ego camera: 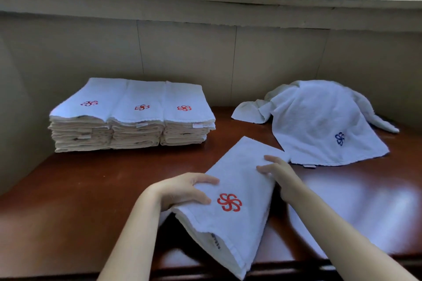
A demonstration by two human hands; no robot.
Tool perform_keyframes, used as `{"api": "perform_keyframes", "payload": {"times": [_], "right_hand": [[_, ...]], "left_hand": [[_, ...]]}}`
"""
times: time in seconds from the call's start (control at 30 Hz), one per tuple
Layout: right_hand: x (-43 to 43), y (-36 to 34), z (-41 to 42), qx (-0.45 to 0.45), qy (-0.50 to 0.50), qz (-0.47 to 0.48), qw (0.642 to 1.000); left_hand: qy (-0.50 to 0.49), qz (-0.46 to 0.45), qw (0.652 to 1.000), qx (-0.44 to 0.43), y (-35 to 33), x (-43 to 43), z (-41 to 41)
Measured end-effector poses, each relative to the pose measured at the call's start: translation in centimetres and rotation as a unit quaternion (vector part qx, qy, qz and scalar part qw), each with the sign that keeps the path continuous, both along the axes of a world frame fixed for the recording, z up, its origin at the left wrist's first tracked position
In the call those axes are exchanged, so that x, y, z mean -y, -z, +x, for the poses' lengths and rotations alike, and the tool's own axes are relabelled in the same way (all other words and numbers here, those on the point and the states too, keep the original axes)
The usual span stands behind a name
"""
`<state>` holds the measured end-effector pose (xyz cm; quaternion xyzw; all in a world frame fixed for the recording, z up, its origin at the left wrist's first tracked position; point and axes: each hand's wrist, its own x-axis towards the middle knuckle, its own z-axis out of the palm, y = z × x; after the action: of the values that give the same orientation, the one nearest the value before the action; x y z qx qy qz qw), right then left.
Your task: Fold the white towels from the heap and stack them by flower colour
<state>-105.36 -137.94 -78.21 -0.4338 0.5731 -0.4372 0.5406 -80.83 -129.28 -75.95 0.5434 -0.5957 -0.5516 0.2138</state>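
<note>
Head view gives me the dark red-brown table (80, 189) first, running along under a panelled wall (182, 52) and a window sill (205, 0). On its far left I see three stacks of folded white towels (132, 121), side by side and touching; the middle and right top towels show a red flower, and the left one a flower that looks red with some darker thread. On the far right sits the heap (319, 116), loose and crumpled, with a spread towel draped over it showing a blue flower (339, 138) near its front corner.

Close to me, at the table's near edge, lies the folded towel (237, 189) I am working on, a long narrow strip set at a slant, its near end hanging slightly past the edge. A red flower (229, 202) faces up on it.

My left hand (182, 189) grips the strip's left edge, thumb on top beside the flower, fingers curled over the fold. My right hand (280, 173) rests flat on the right side, fingers straight and spread, holding nothing.
</note>
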Motion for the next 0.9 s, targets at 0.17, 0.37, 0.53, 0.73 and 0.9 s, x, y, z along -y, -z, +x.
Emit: {"api": "perform_keyframes", "payload": {"times": [0.17,0.37,0.53,0.73,0.9], "right_hand": [[-0.4,-2.0,1.2,0.073,-0.021,-0.053,0.996],[1.5,-9.0,7.2,0.082,-0.112,-0.196,0.971],[8.0,-16.6,19.2,0.100,-0.211,-0.237,0.943],[18.3,-21.9,37.1,0.112,-0.242,-0.253,0.930],[23.3,-10.3,46.6,-0.012,-0.292,-0.040,0.956]], "left_hand": [[-0.053,-0.059,0.997,0.006,-2.1,-2.6,0.9],[-0.139,-0.130,0.977,-0.097,-6.8,-5.3,6.9],[-0.226,-0.186,0.951,-0.096,-11.5,-3.9,14.9],[-0.389,-0.239,0.874,-0.168,-14.9,3.9,27.1],[-0.523,-0.119,0.841,-0.072,-9.3,9.4,32.7]]}}
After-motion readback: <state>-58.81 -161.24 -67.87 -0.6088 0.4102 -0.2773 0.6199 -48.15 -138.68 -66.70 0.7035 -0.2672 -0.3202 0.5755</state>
